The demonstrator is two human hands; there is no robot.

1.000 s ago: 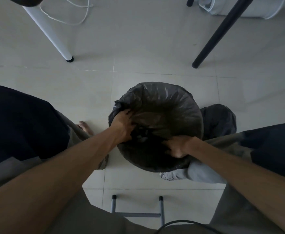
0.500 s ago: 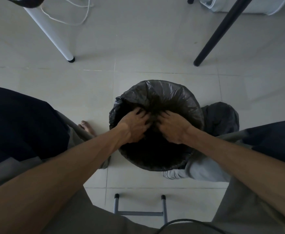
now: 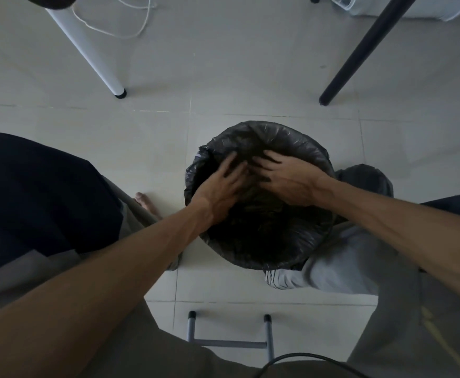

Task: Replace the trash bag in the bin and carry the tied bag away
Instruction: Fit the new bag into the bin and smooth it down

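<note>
Both hands reach into the round bin lined with a thin, crinkled black plastic trash bag [image 3: 258,236] standing on the tiled floor: the left hand [image 3: 220,189] and the right hand [image 3: 286,178] lie with fingers spread flat, holding nothing and pressing the film down. The liner looks light, limp, slippery and easily torn, so it is best handled at its folded rim. Just beyond the bin sits the dark, tied, full trash bag [image 3: 365,181], soft and probably heavier, best gripped at its knotted neck, which is hidden.
</note>
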